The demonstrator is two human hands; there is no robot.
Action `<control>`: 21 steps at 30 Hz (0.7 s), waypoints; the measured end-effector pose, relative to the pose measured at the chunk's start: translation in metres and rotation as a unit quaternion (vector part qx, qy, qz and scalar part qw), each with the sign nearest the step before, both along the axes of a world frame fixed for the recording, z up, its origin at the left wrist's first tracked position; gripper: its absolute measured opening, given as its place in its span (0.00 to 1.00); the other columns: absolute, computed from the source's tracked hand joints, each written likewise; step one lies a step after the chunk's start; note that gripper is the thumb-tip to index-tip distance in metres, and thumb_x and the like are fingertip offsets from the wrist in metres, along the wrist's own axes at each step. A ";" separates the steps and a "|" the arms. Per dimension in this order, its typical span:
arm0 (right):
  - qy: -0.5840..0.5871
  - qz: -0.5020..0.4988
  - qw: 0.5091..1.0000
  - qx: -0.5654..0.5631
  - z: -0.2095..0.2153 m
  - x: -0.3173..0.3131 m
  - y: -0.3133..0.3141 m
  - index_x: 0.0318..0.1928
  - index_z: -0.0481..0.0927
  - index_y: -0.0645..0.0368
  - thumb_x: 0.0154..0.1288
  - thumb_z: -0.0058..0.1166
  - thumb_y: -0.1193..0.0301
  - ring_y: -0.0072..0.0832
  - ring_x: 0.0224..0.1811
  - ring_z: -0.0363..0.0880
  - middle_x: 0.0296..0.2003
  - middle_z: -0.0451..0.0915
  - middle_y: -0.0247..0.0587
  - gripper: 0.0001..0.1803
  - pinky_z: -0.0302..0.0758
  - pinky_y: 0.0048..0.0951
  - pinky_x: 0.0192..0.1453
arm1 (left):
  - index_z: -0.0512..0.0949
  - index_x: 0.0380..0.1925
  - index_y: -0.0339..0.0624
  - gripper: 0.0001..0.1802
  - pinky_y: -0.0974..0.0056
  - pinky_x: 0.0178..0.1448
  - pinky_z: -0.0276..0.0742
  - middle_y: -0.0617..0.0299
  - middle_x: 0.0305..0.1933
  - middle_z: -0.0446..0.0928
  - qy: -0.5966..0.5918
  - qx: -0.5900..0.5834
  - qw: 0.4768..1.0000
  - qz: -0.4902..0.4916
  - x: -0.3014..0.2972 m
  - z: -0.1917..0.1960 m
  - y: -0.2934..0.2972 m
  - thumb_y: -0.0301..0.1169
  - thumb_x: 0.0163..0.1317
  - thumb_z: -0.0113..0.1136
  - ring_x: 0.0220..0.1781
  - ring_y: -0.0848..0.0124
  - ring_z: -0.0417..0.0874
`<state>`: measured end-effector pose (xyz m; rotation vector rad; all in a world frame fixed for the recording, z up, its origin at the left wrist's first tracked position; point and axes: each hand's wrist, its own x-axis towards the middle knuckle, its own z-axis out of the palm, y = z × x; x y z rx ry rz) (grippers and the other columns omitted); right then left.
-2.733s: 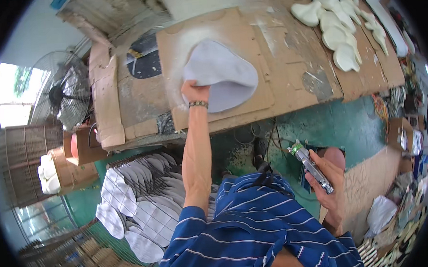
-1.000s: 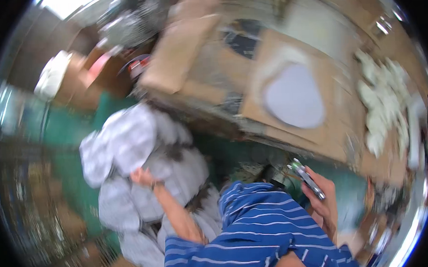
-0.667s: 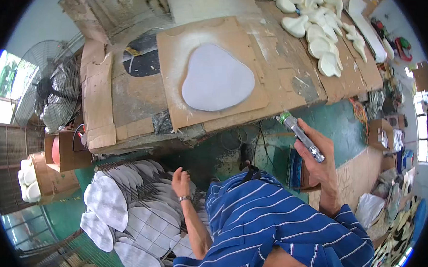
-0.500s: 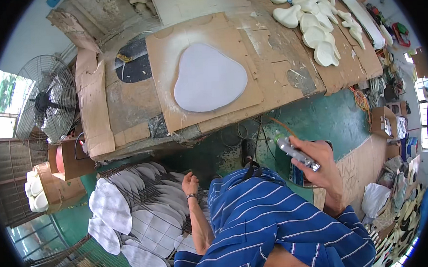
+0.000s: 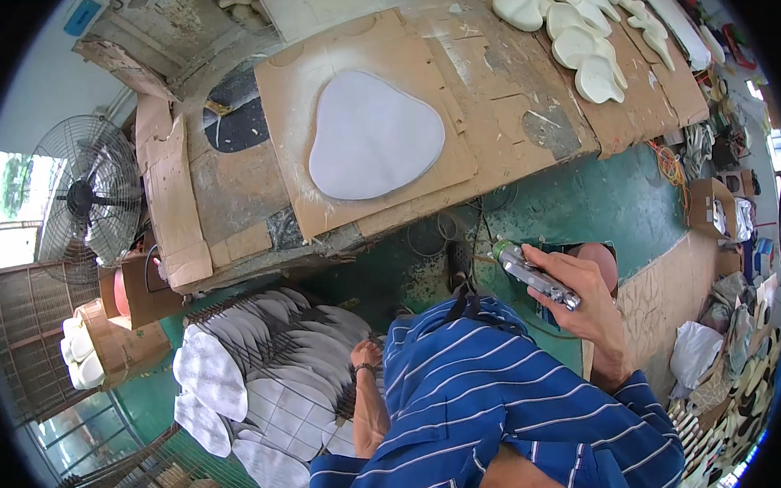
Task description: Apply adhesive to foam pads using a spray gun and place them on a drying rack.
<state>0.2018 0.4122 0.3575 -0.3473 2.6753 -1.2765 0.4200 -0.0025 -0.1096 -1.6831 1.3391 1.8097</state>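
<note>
My right hand is wrapped round a silver spray gun with a green ring at its front end, held in the air off the bench's near edge. Low at my left side, my left hand is curled beside a wire rack of overlapping white rounded pads; what its fingers hold, if anything, is hidden. On the bench a single white rounded-triangular pad lies flat on a cardboard sheet. Neither hand touches that pad.
Cream moulded foam pieces are heaped at the bench's far right. A black fan stands at the left, above a carton with cream pieces. Coiled hoses lie on the green floor under the bench. Cartons and bags line the right side.
My left hand has shifted slightly right and down against the rack's edge. The spray gun stays in my right hand, nearly in place. The view has tilted a little.
</note>
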 end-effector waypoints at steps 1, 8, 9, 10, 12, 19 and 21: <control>0.006 -0.013 1.000 -0.012 -0.001 0.001 0.002 0.66 0.77 0.63 0.54 0.67 0.85 0.45 0.46 0.87 0.46 0.85 0.54 0.35 0.81 0.32 0.50 | 0.78 0.57 0.31 0.17 0.61 0.31 0.83 0.55 0.32 0.82 -0.008 -0.003 1.000 -0.010 0.003 0.000 0.002 0.22 0.69 0.57 0.28 0.63 0.84; 0.040 -0.122 0.991 0.045 0.012 0.006 0.021 0.65 0.79 0.63 0.56 0.67 0.85 0.44 0.48 0.87 0.50 0.86 0.56 0.33 0.80 0.33 0.52 | 0.77 0.57 0.30 0.17 0.60 0.32 0.85 0.53 0.34 0.83 -0.027 -0.014 0.999 -0.026 -0.017 -0.006 0.003 0.23 0.69 0.57 0.30 0.62 0.85; 0.026 -0.091 0.995 0.033 0.014 0.008 0.021 0.65 0.79 0.63 0.56 0.68 0.85 0.44 0.48 0.88 0.50 0.86 0.55 0.34 0.80 0.33 0.52 | 0.77 0.57 0.30 0.17 0.60 0.32 0.85 0.53 0.34 0.83 -0.005 -0.010 1.000 -0.023 -0.024 -0.007 0.002 0.23 0.69 0.57 0.30 0.62 0.85; 0.016 -0.058 0.998 0.008 0.015 0.009 0.020 0.66 0.78 0.62 0.56 0.68 0.84 0.44 0.48 0.88 0.50 0.86 0.55 0.34 0.80 0.33 0.52 | 0.77 0.58 0.33 0.17 0.61 0.31 0.83 0.54 0.35 0.83 0.011 0.003 1.000 -0.018 -0.031 -0.008 0.001 0.24 0.70 0.57 0.30 0.64 0.84; -0.001 -0.028 0.999 -0.016 0.012 0.010 0.010 0.67 0.78 0.62 0.56 0.68 0.84 0.44 0.46 0.87 0.48 0.86 0.53 0.35 0.80 0.34 0.51 | 0.77 0.58 0.35 0.18 0.62 0.30 0.82 0.54 0.36 0.83 0.020 0.011 1.000 -0.008 -0.038 -0.005 0.000 0.25 0.70 0.57 0.30 0.65 0.84; 0.027 -0.013 0.996 -0.078 -0.002 -0.016 -0.024 0.65 0.79 0.65 0.57 0.67 0.84 0.39 0.45 0.87 0.47 0.87 0.53 0.33 0.79 0.30 0.51 | 0.77 0.59 0.37 0.17 0.61 0.31 0.84 0.57 0.37 0.83 0.061 -0.012 0.997 -0.045 -0.061 0.011 -0.003 0.28 0.71 0.58 0.31 0.66 0.85; 0.052 -0.029 0.995 -0.077 -0.005 -0.025 -0.027 0.65 0.79 0.64 0.58 0.67 0.83 0.39 0.46 0.87 0.48 0.87 0.53 0.32 0.79 0.30 0.51 | 0.78 0.59 0.37 0.17 0.61 0.31 0.84 0.57 0.37 0.84 0.071 -0.012 0.996 -0.043 -0.059 0.012 0.000 0.28 0.72 0.58 0.30 0.66 0.84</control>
